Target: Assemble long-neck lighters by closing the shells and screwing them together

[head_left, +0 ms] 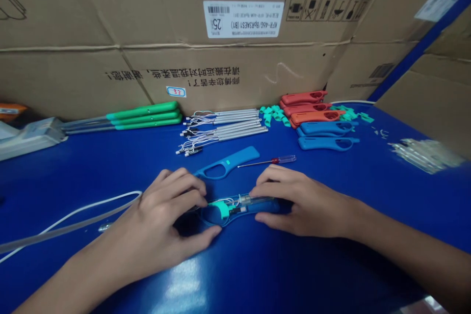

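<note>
An opened long-nosed lighter, its blue half shell (239, 217) lying on the table, sits between my two hands. Inside it show a green trigger (222, 209), white wires, a small black part and a clear tank-like piece (246, 199). My left hand (172, 206) grips the shell's left end, thumb at the near edge and fingers at the far one. With thumb and fingers around the right end, my right hand (294, 201) hides part of it. Just beyond lie the other blue half shell (230, 162) and a screwdriver (279, 160) with a clear red handle.
Metal lighter tubes with wires (235, 132) lie at the back, beside green triggers (272, 115). Red and blue lighter shells (324, 130) are stacked behind right; clear tanks (423, 154) lie farther right. Green-handled lighters (147, 117) rest at left. Cardboard (147, 19) walls the back.
</note>
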{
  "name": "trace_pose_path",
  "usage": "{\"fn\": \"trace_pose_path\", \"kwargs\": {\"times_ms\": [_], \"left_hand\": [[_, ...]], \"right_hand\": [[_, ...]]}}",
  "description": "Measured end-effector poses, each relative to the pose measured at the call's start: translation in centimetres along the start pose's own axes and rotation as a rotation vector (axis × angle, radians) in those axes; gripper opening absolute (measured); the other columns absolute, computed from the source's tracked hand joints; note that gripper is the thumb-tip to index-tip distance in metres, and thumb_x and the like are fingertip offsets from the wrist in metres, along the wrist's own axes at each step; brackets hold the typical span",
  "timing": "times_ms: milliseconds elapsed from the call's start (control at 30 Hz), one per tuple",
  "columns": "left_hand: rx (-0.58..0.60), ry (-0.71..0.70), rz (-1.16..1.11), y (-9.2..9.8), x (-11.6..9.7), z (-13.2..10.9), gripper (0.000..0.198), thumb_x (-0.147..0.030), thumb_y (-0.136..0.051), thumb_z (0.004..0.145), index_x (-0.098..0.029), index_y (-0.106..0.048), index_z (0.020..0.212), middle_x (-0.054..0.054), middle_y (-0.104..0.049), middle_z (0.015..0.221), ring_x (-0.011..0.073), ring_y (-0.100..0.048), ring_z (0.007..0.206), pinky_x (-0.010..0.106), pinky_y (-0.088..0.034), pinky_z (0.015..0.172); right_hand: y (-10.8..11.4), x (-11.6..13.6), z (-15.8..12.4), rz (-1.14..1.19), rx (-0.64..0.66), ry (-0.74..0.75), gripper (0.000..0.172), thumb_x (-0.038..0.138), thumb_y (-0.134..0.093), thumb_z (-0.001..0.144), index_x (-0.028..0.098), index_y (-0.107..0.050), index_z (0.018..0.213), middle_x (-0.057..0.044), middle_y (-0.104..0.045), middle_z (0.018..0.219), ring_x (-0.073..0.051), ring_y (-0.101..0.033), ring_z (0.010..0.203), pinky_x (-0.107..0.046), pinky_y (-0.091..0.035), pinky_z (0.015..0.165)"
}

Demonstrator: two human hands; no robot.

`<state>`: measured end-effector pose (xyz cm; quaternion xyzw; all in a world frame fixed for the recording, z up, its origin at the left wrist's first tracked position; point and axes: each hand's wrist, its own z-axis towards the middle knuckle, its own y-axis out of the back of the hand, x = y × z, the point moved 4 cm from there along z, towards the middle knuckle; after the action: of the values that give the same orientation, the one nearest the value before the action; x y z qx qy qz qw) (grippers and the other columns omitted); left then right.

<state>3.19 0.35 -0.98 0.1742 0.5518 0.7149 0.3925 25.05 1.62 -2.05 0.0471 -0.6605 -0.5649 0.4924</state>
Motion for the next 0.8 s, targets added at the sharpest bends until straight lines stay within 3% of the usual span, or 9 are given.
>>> {"fn": "trace_pose_path", "kwargs": {"times_ms": [367,800], "left_hand": [[0.007,0.049,-0.023,-0.15,0.18,-0.11,0.020,-0.039,-0.066,0.079,-0.019,-0.063,0.080,0.004,-0.065,0.094,0.0191,-0.061,0.082,0.039,-0.044,0.082],[-0.007,0.007,-0.021,0.05,0.08,0.18,0.022,-0.039,-0.068,0.079,-0.019,-0.061,0.084,0.003,-0.067,0.085,0.0191,-0.061,0.078,0.037,-0.042,0.076]], "right_hand": [[0.04,0.22,-0.04,0.004,-0.002,0.003,0.024,0.021,-0.066,0.084,0.020,-0.068,0.108,-0.005,-0.062,0.105,-0.015,-0.059,0.098,-0.027,-0.047,0.086],[-0.35,0.31,0.03,0.003,-0.023,0.010,0.025,0.024,-0.067,0.083,0.019,-0.067,0.108,-0.005,-0.061,0.105,-0.016,-0.058,0.098,-0.027,-0.046,0.087]]}}
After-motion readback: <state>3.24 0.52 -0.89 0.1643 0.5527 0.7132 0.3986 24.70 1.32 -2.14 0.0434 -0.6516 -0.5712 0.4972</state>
